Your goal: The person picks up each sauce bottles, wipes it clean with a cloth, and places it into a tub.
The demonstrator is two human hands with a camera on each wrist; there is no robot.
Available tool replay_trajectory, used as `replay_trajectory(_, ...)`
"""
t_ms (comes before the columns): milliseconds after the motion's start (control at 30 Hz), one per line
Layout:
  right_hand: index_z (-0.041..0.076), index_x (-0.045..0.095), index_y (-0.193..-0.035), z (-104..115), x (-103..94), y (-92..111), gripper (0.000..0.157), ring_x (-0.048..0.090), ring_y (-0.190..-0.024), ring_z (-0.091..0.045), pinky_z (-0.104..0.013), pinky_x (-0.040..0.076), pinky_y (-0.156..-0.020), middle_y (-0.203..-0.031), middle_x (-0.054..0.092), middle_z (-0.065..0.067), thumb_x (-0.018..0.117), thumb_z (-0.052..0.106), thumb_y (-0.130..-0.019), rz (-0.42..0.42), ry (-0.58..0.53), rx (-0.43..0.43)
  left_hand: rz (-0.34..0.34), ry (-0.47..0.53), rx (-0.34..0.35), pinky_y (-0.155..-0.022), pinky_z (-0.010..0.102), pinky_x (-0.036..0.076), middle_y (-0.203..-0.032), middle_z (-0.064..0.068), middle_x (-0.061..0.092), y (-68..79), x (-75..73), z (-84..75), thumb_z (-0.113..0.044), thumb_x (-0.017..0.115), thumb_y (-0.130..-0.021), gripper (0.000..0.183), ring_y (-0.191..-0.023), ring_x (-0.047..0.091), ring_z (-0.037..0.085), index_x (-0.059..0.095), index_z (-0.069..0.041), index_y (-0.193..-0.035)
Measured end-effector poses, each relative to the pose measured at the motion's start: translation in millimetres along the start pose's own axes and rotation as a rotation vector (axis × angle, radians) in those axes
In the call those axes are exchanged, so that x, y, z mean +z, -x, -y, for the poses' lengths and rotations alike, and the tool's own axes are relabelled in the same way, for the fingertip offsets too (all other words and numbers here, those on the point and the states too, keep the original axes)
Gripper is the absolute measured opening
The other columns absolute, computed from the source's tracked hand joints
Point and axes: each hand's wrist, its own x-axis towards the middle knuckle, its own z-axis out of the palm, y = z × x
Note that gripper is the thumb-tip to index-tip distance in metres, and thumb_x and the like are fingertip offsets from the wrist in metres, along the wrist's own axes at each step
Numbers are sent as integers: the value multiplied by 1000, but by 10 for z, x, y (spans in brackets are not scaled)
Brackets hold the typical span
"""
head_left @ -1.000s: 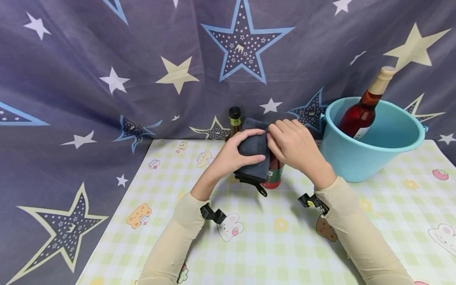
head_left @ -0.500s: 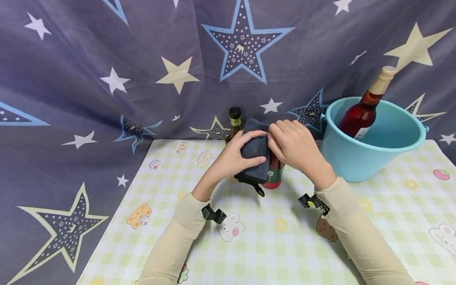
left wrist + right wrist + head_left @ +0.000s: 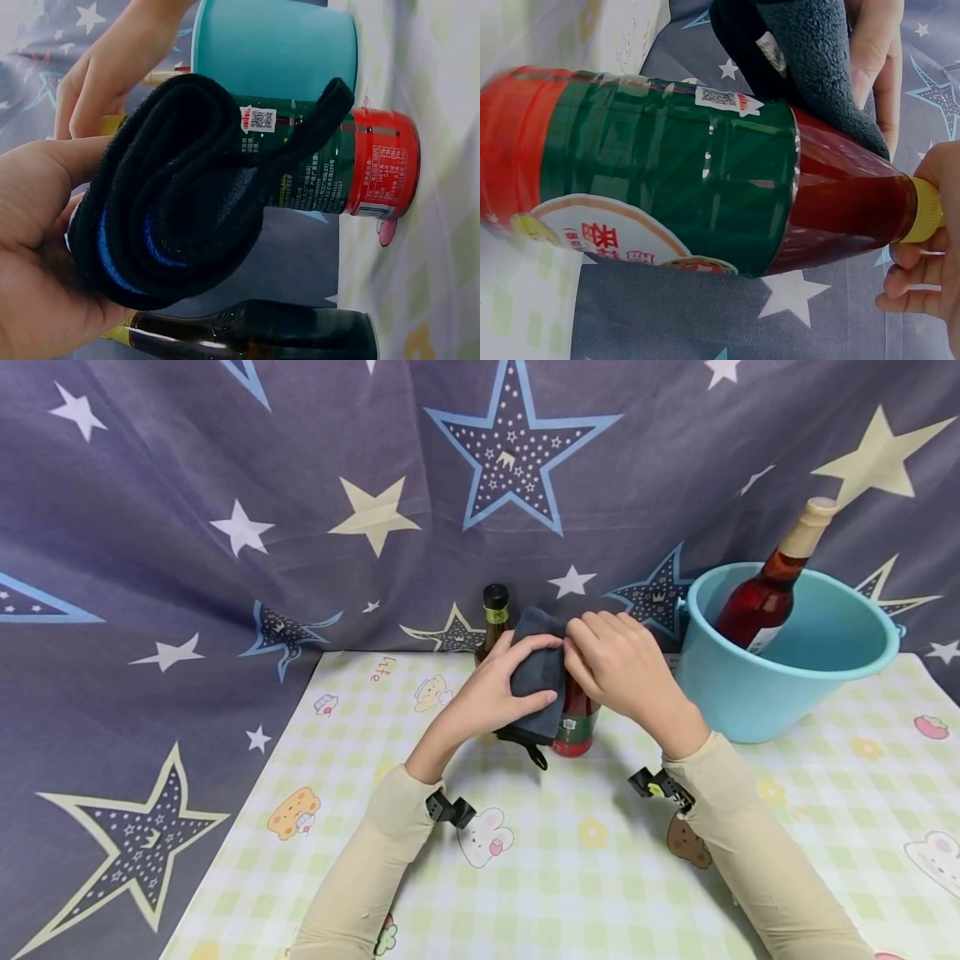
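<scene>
My left hand (image 3: pixel 495 689) holds a folded dark grey cloth (image 3: pixel 540 681) between thumb and fingers. A black strap loop (image 3: pixel 536 754) hangs from its near end. In the right wrist view the cloth lies against the sloping shoulder of a bottle (image 3: pixel 667 172) of red-brown liquid, with a green and red label. This bottle stands upright on the table, mostly hidden behind cloth and hands in the head view. The fingers of my right hand (image 3: pixel 624 668) grip it by its yellow cap (image 3: pixel 928 211).
A dark bottle with a black cap (image 3: pixel 495 597) stands behind my left hand. To the right is a light blue bucket (image 3: pixel 750 702) with a red-brown bottle (image 3: pixel 757 602) leaning in it. A star-patterned curtain (image 3: pixel 285 468) hangs behind the checked tablecloth (image 3: pixel 570 885).
The cloth and its strap loop have shifted slightly, the loop swinging left. My left hand has moved a little to the right; my right hand stays at the bottle's top.
</scene>
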Motion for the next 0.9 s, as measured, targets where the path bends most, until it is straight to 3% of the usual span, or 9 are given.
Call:
replay_trajectory(433, 4, 55, -85, 2, -1, 11, 27, 44, -61, -26, -36, 33, -60, -71, 49, -7, 43, 20, -104, -7, 2, 5, 88, -90, -51, -94, 43, 50, -148, 9, 42, -9, -2, 27, -24, 77, -93, 62, -114, 55, 24, 50, -29, -149)
replay_trajectory(900, 4, 54, -84, 13, 25, -6, 27, 43, -60, -25, -35, 32, -60, -69, 46, -6, 43, 19, -104, -42, -15, -1, 121, -193, -90, -98, 46, 49, -146, 10, 43, -5, 9, 36, -24, 77, -93, 62, -118, 55, 27, 49, -28, -149)
